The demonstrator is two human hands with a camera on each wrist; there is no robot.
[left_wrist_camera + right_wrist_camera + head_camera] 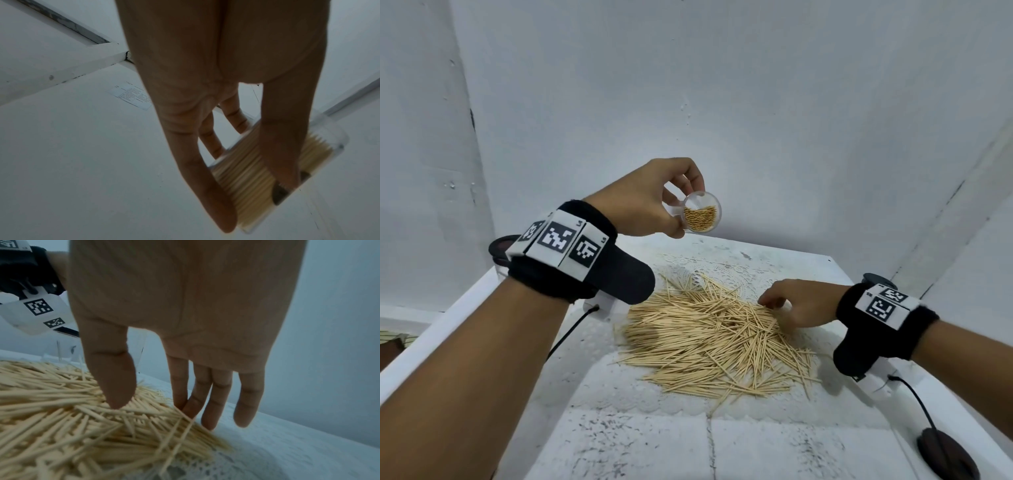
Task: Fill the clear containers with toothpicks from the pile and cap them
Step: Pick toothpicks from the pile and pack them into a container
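**Left hand holds a part-filled container; right hand on the pile**

The left hand (650,202) is raised above the surface (640,442), thumb and fingers curled round a clear container (701,212) partly filled with toothpicks, its open mouth facing the head camera. The right hand (796,303) reaches down with fingers nearly straight, fingertips (193,410) touching the far right edge of the toothpick pile (715,342), gripping nothing. The pile lies mid-surface on a white lace mat (726,267).

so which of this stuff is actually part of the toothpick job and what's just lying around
Part of the job:
- clear container, partly filled, held in left hand
- toothpick pile
- right hand, fingers on the pile

Just lying about:
- lace doily under the pile
- dark round disc at the table's near right
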